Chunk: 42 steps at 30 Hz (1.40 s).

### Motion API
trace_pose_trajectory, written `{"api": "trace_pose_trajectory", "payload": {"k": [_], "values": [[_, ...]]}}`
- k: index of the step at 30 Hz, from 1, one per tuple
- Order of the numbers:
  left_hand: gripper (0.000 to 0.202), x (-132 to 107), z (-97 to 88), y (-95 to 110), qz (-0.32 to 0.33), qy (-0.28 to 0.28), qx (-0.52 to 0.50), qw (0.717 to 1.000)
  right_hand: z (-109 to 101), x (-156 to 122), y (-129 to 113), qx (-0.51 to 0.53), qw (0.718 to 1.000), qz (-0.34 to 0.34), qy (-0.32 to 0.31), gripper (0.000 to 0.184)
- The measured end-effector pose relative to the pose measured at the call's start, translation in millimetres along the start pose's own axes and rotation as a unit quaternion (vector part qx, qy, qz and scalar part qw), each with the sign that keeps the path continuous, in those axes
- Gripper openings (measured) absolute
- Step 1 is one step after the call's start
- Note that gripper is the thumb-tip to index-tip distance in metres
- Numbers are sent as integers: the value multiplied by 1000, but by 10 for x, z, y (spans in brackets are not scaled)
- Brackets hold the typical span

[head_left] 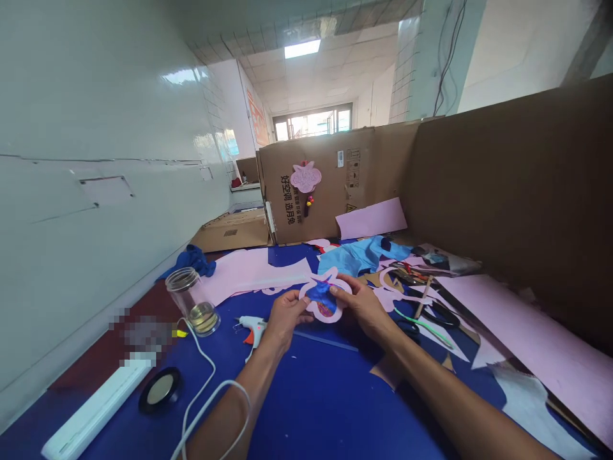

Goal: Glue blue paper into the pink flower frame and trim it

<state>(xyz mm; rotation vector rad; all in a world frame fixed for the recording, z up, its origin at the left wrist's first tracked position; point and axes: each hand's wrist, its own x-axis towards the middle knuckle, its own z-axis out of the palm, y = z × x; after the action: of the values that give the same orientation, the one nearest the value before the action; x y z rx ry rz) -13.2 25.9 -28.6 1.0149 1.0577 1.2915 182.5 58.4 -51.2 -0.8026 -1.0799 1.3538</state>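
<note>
Between my two hands, above the blue table, is a pink paper cutout [341,296] shaped like a fruit with leaves, its middle filled by shiny blue and purple fabric. My left hand [290,313] pinches its left lower edge between thumb and fingers. From the other side, my right hand [361,303] grips its right edge, the thumb resting on the front near the fabric. Just left of my left forearm lies a white glue gun [252,327] with an orange trigger. A thin blue strip [325,342] lies on the table below the cutout.
At left stand a glass jar [194,303] holding some liquid, its round lid [160,390] and a white power strip [98,409] with a cable. Light-blue cloth [361,257], black-handled scissors [440,314], pink paper sheets [517,319] and scraps lie right and behind. Cardboard [335,182] walls the back.
</note>
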Motion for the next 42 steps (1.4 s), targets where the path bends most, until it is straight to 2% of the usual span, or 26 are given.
{"api": "trace_pose_trajectory", "payload": {"k": [8,16,23,31,37,42], "values": [[47,8,-24,29,2,-7,11,1000,69,14,35,-14,1000,-11,18,64],[47,-48,-9,88,-17,-48,43,998,97,-6,-28,-25,999,-31,23,59],[49,-43,-8,74,-23,-42,53,997,120,-13,-39,-14,998,-26,48,55],[56,-100,46,89,-22,-110,69,991,42,14,-31,25,998,-7,58,62],[50,-108,68,78,-31,-107,71,991,-5,20,-8,35,998,3,56,67],[47,-109,85,81,-45,-89,53,994,40,-23,-61,46,998,14,52,69]]}}
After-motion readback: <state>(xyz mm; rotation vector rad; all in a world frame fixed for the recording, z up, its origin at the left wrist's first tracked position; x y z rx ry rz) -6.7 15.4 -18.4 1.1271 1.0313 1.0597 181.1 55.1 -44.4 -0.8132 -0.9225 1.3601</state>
